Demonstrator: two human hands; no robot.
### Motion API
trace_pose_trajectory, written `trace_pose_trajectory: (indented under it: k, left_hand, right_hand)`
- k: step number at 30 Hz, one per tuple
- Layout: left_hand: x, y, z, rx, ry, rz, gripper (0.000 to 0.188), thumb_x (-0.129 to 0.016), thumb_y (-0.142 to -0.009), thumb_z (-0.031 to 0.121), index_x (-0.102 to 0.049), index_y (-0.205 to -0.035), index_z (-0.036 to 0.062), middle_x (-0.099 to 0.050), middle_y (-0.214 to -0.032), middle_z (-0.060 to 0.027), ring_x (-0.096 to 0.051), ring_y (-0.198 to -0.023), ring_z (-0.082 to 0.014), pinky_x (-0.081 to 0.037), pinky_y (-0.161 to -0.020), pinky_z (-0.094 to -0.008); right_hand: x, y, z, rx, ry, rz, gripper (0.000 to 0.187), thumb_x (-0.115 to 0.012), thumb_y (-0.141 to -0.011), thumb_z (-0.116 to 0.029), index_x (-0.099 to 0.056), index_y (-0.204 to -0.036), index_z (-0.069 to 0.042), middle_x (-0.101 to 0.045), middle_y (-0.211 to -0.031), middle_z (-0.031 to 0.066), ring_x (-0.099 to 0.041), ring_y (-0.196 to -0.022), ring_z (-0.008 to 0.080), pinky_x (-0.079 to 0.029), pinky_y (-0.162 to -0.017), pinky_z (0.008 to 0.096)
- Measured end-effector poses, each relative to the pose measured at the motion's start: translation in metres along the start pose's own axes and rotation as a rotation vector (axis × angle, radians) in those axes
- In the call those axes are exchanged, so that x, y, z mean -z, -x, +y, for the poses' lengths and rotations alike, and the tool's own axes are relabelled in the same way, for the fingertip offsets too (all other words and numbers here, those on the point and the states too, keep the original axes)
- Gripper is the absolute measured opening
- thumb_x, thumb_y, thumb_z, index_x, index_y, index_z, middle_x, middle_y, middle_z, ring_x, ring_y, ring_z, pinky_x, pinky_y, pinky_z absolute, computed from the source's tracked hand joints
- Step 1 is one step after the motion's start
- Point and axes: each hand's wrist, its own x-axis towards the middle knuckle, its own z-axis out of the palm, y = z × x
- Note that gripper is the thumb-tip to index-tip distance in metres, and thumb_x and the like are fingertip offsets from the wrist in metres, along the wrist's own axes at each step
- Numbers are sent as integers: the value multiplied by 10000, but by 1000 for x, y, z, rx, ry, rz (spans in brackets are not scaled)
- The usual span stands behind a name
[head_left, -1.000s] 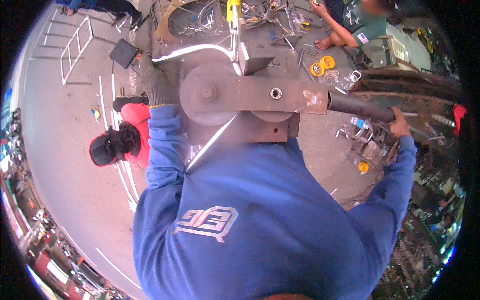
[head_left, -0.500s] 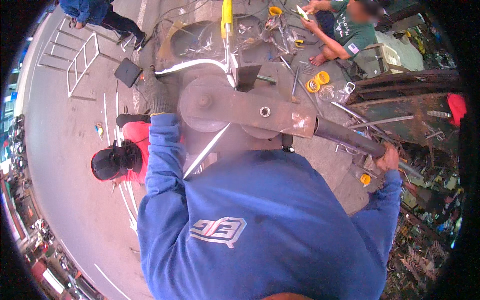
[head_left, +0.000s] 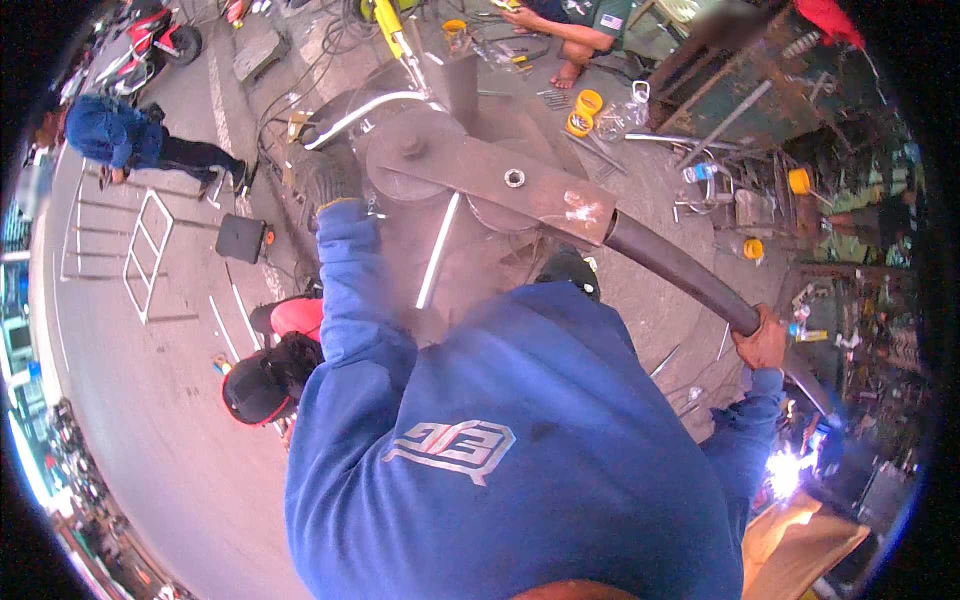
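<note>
Right hand (head_left: 765,342) at 3 o'clock's wrapped round the pipe lever (head_left: 682,272) of the tube bender (head_left: 545,192); gloved left hand (head_left: 330,178), 10 o'clock (can't tell its grip), is near the bent white tube (head_left: 372,107), 11 o'clock.

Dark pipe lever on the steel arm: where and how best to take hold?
Likely its outer stretch, from the person's right, wrapped around: the dark pipe lever is long and round, its inner end meets the steel arm, and the right hand holds it out there.
</note>
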Motion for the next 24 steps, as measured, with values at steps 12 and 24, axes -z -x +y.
trace_pose_trajectory:
  k: [12, 24]
  left_hand:
    - [20, -3, -6, -475, -1605, -44, 249, -678, -870, 192, -611, -970, -27, -688, -884, -157, -660, -773, -258, -513, -666, -375]
    - [4, 6, 3, -530, -1362, -144, 236, -752, -829, 177, -676, -940, -17, -723, -888, -136, -684, -767, -192, -531, -667, -343]
  right_hand:
    - [-21, 155, -46, -216, -91, 61, 541, -823, -634, -291, -627, -1072, -40, -677, -973, 209, -661, -910, 402, -523, -810, 481]
    - [-17, 139, -48, -191, 4, 157, 508, -833, -602, -309, -635, -994, -53, -679, -943, 216, -657, -910, 417, -518, -816, 499]
